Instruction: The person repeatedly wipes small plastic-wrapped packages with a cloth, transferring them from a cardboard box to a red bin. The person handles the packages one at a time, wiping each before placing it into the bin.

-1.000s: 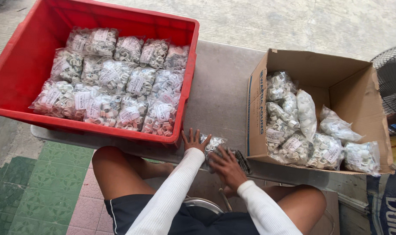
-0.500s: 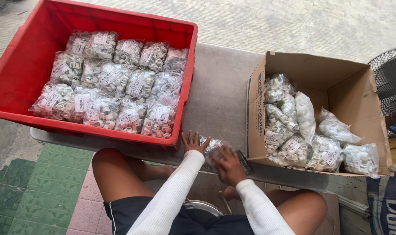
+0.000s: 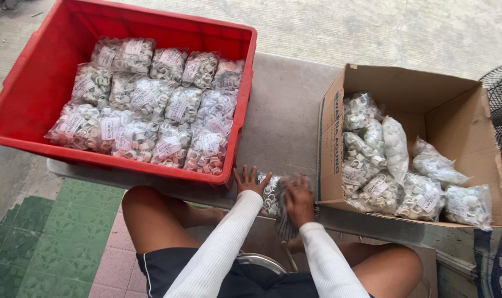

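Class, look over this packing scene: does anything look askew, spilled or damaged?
Nothing spilled. The cardboard box lies tipped on its side, its bags heaped loosely, unlike the neat rows in the red crate.

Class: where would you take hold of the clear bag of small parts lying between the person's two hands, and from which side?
Grip the bag by its two ends, coming from above. It lies flat on the table edge, and the left hand and right hand already flank it, so probably pinch both sides.

Even, soft daylight fills the scene, with no hard shadows. Bags [image 3: 151, 105] show slight glare. The right hand [image 3: 298, 200] is motion-blurred; edges bend slightly.
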